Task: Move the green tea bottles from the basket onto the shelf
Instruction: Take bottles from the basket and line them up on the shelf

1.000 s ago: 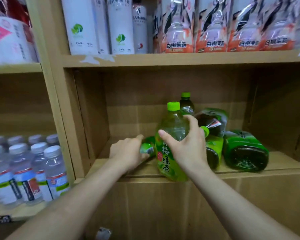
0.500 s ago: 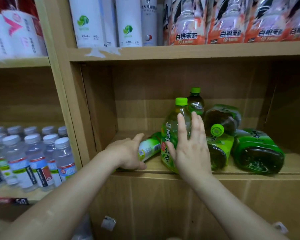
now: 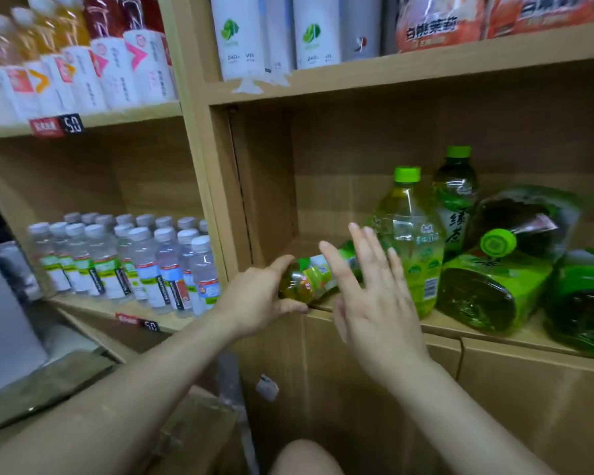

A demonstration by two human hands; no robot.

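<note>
A light green tea bottle (image 3: pixel 414 241) stands upright near the front of the wooden shelf (image 3: pixel 487 332). A darker green bottle (image 3: pixel 456 197) stands behind it. Another green tea bottle (image 3: pixel 311 277) lies on its side at the shelf's left front, and my left hand (image 3: pixel 254 299) grips its base end. My right hand (image 3: pixel 374 289) hovers just in front of the upright bottle, fingers spread, holding nothing. To the right lie shrink-wrapped packs of green tea bottles (image 3: pixel 491 286) on their sides. No basket is in view.
Small water bottles (image 3: pixel 144 262) fill the left shelf. White cartons (image 3: pixel 240 36) and pink-labelled packs (image 3: pixel 436 22) stand on the shelf above. Cardboard boxes (image 3: pixel 426 399) sit below the shelf. My knee (image 3: pixel 306 457) shows at the bottom.
My right hand has let go of the upright light green bottle and pulled back with fingers spread. My left hand has kept hold of the lying bottle. The view has shifted left.
</note>
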